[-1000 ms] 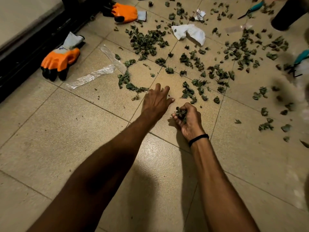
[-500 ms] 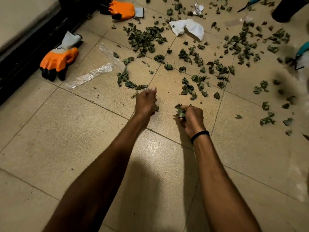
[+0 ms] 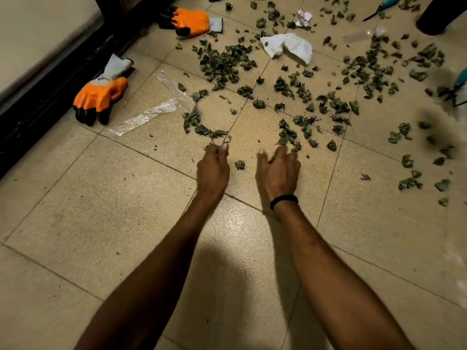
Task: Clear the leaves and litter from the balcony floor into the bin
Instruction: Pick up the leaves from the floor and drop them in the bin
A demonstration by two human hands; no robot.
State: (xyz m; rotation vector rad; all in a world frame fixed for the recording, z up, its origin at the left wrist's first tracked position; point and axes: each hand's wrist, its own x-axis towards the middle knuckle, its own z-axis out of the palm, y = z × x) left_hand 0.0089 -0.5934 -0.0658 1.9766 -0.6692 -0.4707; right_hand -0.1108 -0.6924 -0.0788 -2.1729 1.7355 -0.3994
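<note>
Dry green leaves [image 3: 222, 64] lie scattered over the beige tiled floor [image 3: 101, 210], thickest at the top centre and right. My left hand [image 3: 213, 168] has its fingers curled, thumb on top, at the near end of a leaf trail [image 3: 202, 128]; what it holds is mostly hidden. My right hand [image 3: 278, 170], with a black wristband, stretches its fingers toward a leaf cluster [image 3: 288, 136]. One leaf [image 3: 239, 164] lies between the hands. Litter includes white paper [image 3: 288, 46], a crumpled scrap [image 3: 302, 17] and clear plastic strips [image 3: 149, 117].
Two orange work gloves [image 3: 101, 97] [image 3: 192, 21] lie by the black door track [image 3: 50, 92] on the left. Teal-handled pruners [image 3: 384, 5] and another teal tool [image 3: 461, 82] lie at the right. A dark round container [image 3: 439, 13] stands top right.
My left hand went from flat to curled, raking toward me. My right hand, which gripped a bunch of leaves, has uncurled its fingers toward the cluster ahead.
</note>
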